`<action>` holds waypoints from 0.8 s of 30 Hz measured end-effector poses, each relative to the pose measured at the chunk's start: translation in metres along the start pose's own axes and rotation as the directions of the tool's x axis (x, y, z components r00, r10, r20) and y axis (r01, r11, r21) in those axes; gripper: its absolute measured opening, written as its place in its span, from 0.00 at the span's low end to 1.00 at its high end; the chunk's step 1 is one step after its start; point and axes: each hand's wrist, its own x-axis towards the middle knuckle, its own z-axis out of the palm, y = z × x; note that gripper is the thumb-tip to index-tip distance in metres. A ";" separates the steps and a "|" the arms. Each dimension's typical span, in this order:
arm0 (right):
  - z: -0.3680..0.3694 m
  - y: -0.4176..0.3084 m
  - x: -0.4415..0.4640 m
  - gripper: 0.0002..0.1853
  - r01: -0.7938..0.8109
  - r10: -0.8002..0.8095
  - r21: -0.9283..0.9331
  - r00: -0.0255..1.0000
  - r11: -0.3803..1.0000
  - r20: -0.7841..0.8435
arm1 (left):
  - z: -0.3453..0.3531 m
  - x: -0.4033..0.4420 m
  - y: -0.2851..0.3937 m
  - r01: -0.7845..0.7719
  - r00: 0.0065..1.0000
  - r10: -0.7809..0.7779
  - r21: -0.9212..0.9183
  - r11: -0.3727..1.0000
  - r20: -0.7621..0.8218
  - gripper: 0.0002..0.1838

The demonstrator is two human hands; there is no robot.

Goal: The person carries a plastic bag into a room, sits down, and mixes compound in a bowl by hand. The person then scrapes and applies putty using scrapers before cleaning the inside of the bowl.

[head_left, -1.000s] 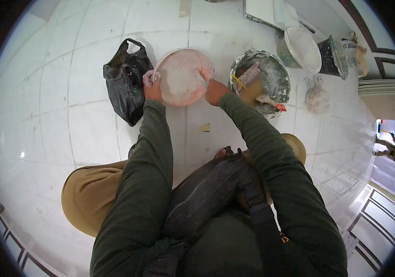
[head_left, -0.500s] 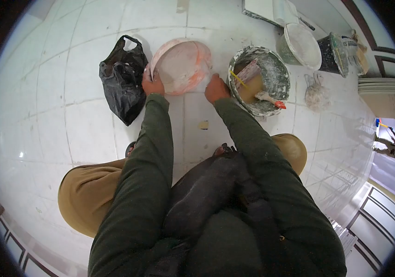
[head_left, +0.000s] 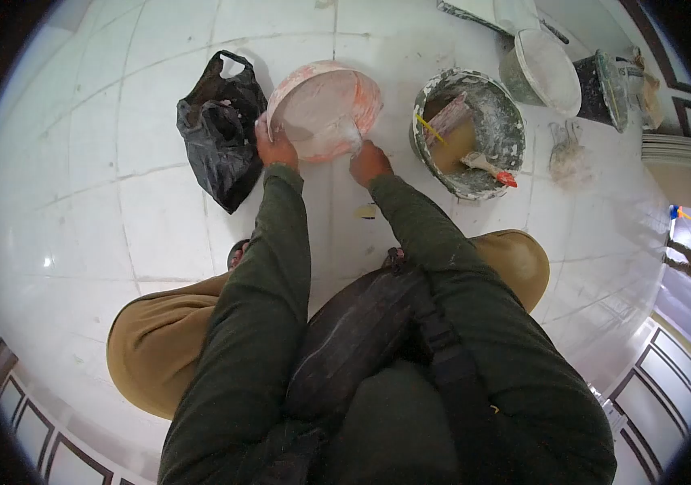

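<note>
A round pinkish basin [head_left: 367, 101], smeared with whitish paste, is tilted in front of me. My left hand [head_left: 278, 149] is closed on its left rim. My right hand [head_left: 370, 162] is closed at the basin's lower right edge, round a small tool with a pale, paste-covered end [head_left: 345, 136] that reaches inside the basin. Left of the basin lies a black plastic bag [head_left: 220, 133]. To the right stands a dark bucket [head_left: 510, 121] crusted with white, holding murky liquid, a flat piece, a yellow stick and a brush with a red part [head_left: 507, 179].
Farther right are a whitish bucket [head_left: 547, 73], a dark bucket [head_left: 602, 90] and a clear plastic bag [head_left: 568, 158]. A small yellowish scrap [head_left: 366, 212] lies on the tiled floor [head_left: 160, 218]. Another person [head_left: 688, 252] is at the far right edge.
The basin has been tilted up on its left side. My right hand moved away from it, then came back with the tool inside. The view has shifted slightly.
</note>
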 end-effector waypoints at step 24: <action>-0.019 0.008 0.004 0.12 -0.034 0.027 -0.085 0.996 0.996 -0.082 | 0.007 0.006 0.048 -0.349 0.931 0.364 0.251 0.903 -0.016 0.15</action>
